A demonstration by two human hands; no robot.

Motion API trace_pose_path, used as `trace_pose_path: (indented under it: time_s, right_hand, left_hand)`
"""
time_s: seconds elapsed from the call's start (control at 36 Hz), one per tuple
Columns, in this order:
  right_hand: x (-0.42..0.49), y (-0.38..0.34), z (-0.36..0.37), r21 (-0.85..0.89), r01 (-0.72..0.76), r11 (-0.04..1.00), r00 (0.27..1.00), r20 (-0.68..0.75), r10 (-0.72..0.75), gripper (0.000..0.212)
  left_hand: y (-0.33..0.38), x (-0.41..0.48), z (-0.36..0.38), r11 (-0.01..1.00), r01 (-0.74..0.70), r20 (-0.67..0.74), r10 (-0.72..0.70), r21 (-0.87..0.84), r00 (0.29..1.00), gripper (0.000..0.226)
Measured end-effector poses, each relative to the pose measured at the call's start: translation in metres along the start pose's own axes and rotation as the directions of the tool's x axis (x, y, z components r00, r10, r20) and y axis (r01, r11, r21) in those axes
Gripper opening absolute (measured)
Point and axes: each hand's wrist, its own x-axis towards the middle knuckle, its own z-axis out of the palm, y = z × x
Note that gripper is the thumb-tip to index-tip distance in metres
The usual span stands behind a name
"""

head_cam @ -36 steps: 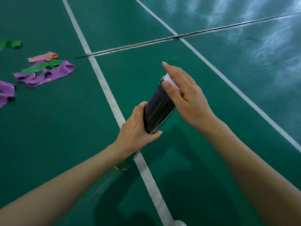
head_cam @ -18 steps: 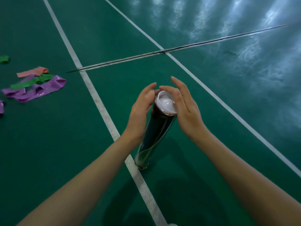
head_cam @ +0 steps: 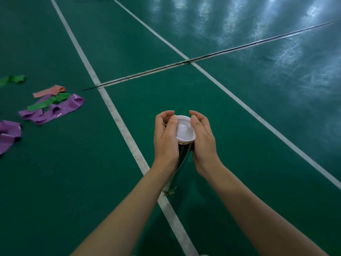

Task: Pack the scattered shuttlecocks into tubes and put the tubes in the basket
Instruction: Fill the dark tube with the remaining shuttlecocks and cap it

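A dark, glossy tube stands on end on the green court floor, roughly at the centre of the view. Its foot rests at the right edge of a white painted line. Seen from above, it narrows toward the bottom, where the wall looks clear and shiny with a greenish tint. A round white lid with a raised rim and a sunken middle sits on its upper end.

Both hands cup the top of the tube. The left hand wraps it from the left, with its fingers curled round the far side and the thumb lying on the lid's rim. The right hand mirrors this on the other side, fingers curled and thumb against the rim. Both forearms reach up from the lower edge.

Well off to the left, loose strips lie on the floor: purple ones, a green one across them and a pink one just behind. A thin dark seam crosses the court farther out.
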Motion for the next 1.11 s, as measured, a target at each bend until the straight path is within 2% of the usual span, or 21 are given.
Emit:
trace_pose_path:
  time_s: [0.14, 0.36, 0.5, 0.64, 0.75, 0.83, 0.92, 1.11]
  right_hand:
    - [-0.004, 0.0, 0.005, 0.025, 0.015, 1.0, 0.999, 0.043, -0.016, 0.013]
    - [-0.004, 0.004, 0.012, -0.007, 0.094, 0.996, 0.995, 0.017, -0.094, 0.008]
    - [-0.012, 0.003, 0.007, -0.067, 0.147, 0.987, 0.989, 0.013, -0.147, 0.012]
    - [-0.015, -0.005, -0.002, -0.126, 0.068, 0.99, 0.997, -0.031, -0.072, 0.013]
    - [-0.012, -0.007, -0.006, -0.09, -0.038, 0.995, 0.998, -0.055, 0.033, 0.013]
    - [-0.012, 0.0, -0.003, -0.082, 0.027, 0.996, 0.998, -0.063, -0.032, 0.018]
    - [-0.008, 0.002, -0.003, -0.157, 0.117, 0.981, 0.989, -0.076, -0.13, 0.01]
    - [-0.004, 0.002, 0.001, -0.077, 0.085, 0.993, 0.993, -0.074, -0.091, 0.011]
  left_hand:
    - [0.0, -0.001, -0.004, 0.999, -0.053, -0.086, 0.053, 0.003, 0.995, 0.013]
    - [0.003, -0.003, -0.006, 0.993, -0.038, -0.15, 0.021, -0.108, 0.988, 0.019]
    - [0.001, -0.016, -0.004, 0.999, -0.027, -0.089, 0.024, -0.033, 0.996, 0.011]
    - [-0.003, -0.024, -0.001, 0.997, 0.076, -0.001, -0.076, 0.029, 0.997, 0.036]
    - [-0.005, -0.02, -0.001, 0.994, -0.024, 0.054, 0.019, 0.104, 0.998, 0.022]
    - [-0.006, -0.013, -0.003, 0.988, -0.095, 0.113, 0.081, 0.124, 0.99, 0.017]
    - [-0.005, -0.01, -0.007, 0.985, -0.133, 0.106, 0.121, 0.112, 0.987, 0.017]
    - [-0.005, -0.005, -0.013, 0.985, -0.123, 0.101, 0.111, 0.122, 0.989, 0.017]
